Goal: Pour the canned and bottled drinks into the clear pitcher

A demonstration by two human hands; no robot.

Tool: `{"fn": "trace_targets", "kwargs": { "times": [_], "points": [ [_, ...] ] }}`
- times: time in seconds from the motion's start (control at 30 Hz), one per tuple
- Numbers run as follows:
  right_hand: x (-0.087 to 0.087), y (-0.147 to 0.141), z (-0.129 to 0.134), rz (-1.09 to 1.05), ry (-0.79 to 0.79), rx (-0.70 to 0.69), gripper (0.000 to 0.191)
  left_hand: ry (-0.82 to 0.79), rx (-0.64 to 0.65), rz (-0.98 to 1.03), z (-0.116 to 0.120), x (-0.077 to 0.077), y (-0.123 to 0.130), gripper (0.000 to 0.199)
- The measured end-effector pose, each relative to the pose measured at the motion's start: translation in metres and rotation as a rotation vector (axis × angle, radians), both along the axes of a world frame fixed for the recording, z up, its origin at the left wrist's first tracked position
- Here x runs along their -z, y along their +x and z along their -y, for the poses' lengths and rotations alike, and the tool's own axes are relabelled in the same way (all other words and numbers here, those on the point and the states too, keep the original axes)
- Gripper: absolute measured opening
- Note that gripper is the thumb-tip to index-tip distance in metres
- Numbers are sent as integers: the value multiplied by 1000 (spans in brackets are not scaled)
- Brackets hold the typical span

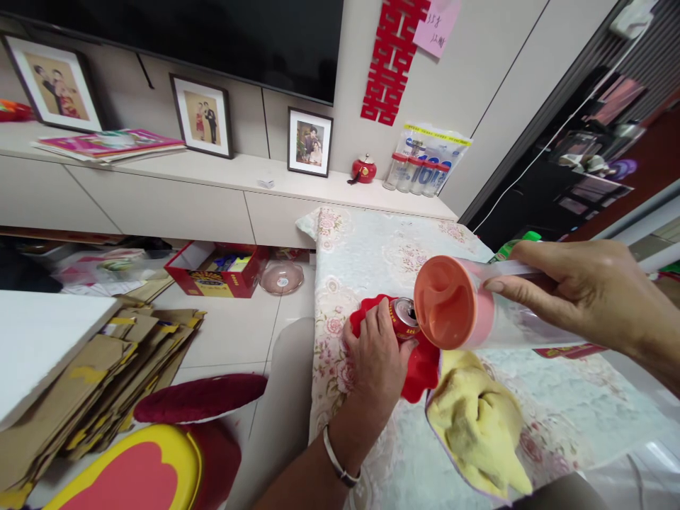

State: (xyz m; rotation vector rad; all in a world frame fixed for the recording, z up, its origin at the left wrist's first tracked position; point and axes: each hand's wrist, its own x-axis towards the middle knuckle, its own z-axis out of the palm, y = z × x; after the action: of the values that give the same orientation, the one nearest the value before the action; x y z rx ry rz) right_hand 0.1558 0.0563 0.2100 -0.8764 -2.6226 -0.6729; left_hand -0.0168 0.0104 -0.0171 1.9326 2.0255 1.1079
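A red drink can lies tilted over a red tray with a wavy rim, its silver top facing right. My left hand is wrapped over the can, with a bracelet on the wrist. In my right hand is the handle of a clear plastic pitcher. The pitcher is tipped on its side, and its orange lid faces left, close beside the can's top. Whether lid and can touch, I cannot tell. A crumpled yellow cloth lies just below the pitcher.
A floral tablecloth covers the table. Behind stands a low cabinet with framed photos, a red jar and several glass jars. On the floor at left are flattened cardboard, a red box and a yellow-rimmed stool.
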Motion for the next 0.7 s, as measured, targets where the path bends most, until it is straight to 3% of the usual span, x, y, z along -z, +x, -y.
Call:
{"fn": "trace_targets", "kwargs": {
  "times": [0.7],
  "points": [
    [-5, -5, 0, 29, -24, 23, 57, 19, 15, 6, 1, 0, 1, 71]
  ]
}}
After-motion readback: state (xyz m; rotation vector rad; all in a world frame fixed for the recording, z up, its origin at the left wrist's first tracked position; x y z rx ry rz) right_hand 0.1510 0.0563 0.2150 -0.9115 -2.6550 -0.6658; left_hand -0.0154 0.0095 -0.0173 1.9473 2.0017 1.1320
